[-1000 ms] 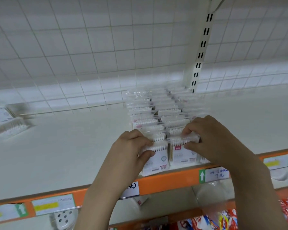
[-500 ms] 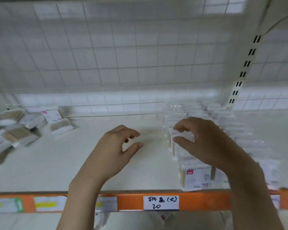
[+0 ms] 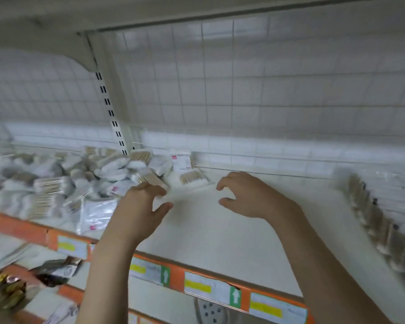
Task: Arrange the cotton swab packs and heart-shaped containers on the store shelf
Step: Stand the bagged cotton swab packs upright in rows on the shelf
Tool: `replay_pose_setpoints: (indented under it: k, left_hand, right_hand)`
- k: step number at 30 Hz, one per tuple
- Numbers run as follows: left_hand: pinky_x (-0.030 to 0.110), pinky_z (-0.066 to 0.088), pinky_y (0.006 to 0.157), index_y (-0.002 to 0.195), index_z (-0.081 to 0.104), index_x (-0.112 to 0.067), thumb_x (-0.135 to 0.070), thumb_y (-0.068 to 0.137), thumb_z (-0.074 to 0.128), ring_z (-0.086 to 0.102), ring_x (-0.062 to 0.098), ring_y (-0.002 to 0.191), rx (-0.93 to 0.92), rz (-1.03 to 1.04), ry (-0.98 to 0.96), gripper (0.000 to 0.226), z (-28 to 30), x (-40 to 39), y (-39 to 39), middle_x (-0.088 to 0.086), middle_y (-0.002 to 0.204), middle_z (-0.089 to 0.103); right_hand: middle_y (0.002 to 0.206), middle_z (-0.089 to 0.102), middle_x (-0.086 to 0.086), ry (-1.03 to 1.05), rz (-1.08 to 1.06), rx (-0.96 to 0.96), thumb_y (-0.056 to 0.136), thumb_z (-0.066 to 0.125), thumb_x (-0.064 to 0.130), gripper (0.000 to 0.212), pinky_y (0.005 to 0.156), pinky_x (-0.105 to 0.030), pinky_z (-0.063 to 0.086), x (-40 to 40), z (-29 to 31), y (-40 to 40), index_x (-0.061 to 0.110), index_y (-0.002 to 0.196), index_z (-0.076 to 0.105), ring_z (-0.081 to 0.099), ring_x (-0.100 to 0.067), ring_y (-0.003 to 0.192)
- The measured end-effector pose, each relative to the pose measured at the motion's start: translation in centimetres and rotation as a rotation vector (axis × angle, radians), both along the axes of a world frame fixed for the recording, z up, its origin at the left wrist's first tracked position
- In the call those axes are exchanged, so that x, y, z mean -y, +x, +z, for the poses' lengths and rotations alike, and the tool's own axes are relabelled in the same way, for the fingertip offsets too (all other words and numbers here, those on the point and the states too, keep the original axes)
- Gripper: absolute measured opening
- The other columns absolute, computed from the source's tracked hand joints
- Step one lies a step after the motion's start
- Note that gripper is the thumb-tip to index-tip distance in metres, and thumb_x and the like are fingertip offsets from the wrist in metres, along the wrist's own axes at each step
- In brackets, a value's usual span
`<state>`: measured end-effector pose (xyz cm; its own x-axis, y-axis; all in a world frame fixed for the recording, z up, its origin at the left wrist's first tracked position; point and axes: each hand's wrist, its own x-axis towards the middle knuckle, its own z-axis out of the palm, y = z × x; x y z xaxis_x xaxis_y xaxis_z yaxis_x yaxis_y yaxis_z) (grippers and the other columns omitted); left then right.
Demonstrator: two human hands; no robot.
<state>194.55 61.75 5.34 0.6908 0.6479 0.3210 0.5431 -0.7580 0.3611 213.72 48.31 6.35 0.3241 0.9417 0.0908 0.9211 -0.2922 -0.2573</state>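
two bare hands hang over the white store shelf (image 3: 220,230). the left hand (image 3: 140,204) and right hand (image 3: 248,197) are loosely curled, holding nothing. a messy pile of clear cotton swab packs (image 3: 63,183) lies at the left.

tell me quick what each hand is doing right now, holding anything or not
Left hand: open, fingers loosely curled, holding nothing, beside the loose pile of cotton swab packs.
Right hand: open, fingers loosely curled, holding nothing, over the bare shelf.
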Motion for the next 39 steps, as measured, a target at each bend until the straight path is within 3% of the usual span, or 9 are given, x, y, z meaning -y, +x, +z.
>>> replay_pose_setpoints:
  k: [6,8,13,18,24,30,33,36,39]
  left_hand:
    - [0.032,0.042,0.079,0.098,0.068,-0.013,-0.022,0.082,0.066,0.056,0.029,0.099,0.001,0.060,-0.002,0.018,0.2,-4.6,-4.1,0.007,0.097,0.062]
    - [0.031,0.040,0.086,0.109,0.065,-0.016,-0.021,0.082,0.066,0.052,0.029,0.105,0.001,0.065,0.000,0.028,-0.1,-5.4,-4.7,0.006,0.105,0.060]
    - [0.026,0.034,0.095,0.133,0.048,-0.017,-0.023,0.086,0.063,0.043,0.024,0.118,-0.018,0.060,-0.004,0.049,-0.9,-6.7,-5.6,0.004,0.127,0.048]
    - [0.023,0.032,0.100,0.139,0.039,-0.019,-0.007,0.083,0.057,0.033,0.020,0.130,-0.069,0.007,0.020,0.060,-0.8,-9.2,-4.4,0.002,0.141,0.037]
    - [0.023,0.024,0.107,0.144,0.030,-0.022,-0.004,0.086,0.051,0.023,0.019,0.139,-0.352,-0.182,0.164,0.064,1.3,-12.0,-1.0,0.004,0.149,0.027]
    - [0.033,0.022,0.114,0.144,0.031,-0.024,-0.012,0.086,0.051,0.022,0.021,0.139,-0.607,-0.315,0.339,0.062,1.9,-14.1,1.4,0.004,0.149,0.029]
    - [0.038,0.027,0.111,0.141,0.033,-0.026,-0.017,0.084,0.051,0.028,0.020,0.135,-0.722,-0.382,0.395,0.061,2.0,-14.5,2.2,0.001,0.144,0.035]
    - [0.041,0.035,0.104,0.137,0.036,-0.026,-0.022,0.084,0.050,0.037,0.022,0.128,-0.805,-0.407,0.437,0.055,1.6,-15.0,2.8,0.002,0.137,0.041]
    - [0.045,0.040,0.098,0.134,0.039,-0.025,-0.025,0.087,0.050,0.043,0.025,0.123,-0.827,-0.414,0.387,0.048,0.7,-15.2,3.5,0.001,0.132,0.045]
  right_hand:
    - [0.125,0.050,-0.005,-0.180,0.095,0.110,0.084,0.048,0.003,0.047,0.089,-0.038,0.045,-10.1,-0.1,-0.5,0.020,0.128,0.049,0.049,-0.025,0.113]
    - [0.132,0.045,-0.006,-0.227,0.100,0.175,0.083,0.045,-0.002,0.055,0.093,-0.039,0.043,-12.1,-0.3,-0.5,0.020,0.133,0.044,0.044,-0.026,0.119]
    - [0.151,0.025,-0.001,-0.317,0.085,0.312,0.088,0.041,0.000,0.069,0.103,-0.036,0.033,-14.5,-1.1,-0.1,0.030,0.147,0.021,0.032,-0.025,0.134]
    - [0.151,0.026,0.002,-0.372,0.086,0.374,0.090,0.040,0.004,0.069,0.103,-0.037,0.038,-15.5,-2.3,0.7,0.033,0.148,0.015,0.037,-0.025,0.131]
    - [0.133,0.043,-0.004,-0.333,0.137,0.333,0.085,0.041,-0.003,0.061,0.083,-0.035,0.046,-15.6,-3.8,1.2,0.025,0.139,0.032,0.050,-0.025,0.112]
    - [0.131,0.044,-0.002,-0.302,0.129,0.203,0.082,0.038,-0.005,0.064,0.088,-0.044,0.046,-14.4,-4.4,1.3,0.026,0.137,0.030,0.046,-0.025,0.109]
    - [0.132,0.046,0.001,-0.269,0.145,0.179,0.084,0.037,0.000,0.068,0.089,-0.041,0.046,-13.4,-4.2,1.2,0.031,0.143,0.024,0.047,-0.023,0.110]
    - [0.124,0.046,0.004,-0.254,0.153,0.213,0.087,0.033,0.005,0.073,0.082,-0.031,0.043,-12.1,-3.8,1.0,0.044,0.145,0.013,0.046,-0.021,0.108]
    - [0.124,0.045,0.001,-0.219,0.138,0.189,0.086,0.032,0.003,0.068,0.086,-0.032,0.042,-10.9,-3.9,1.0,0.042,0.141,0.029,0.046,-0.023,0.111]
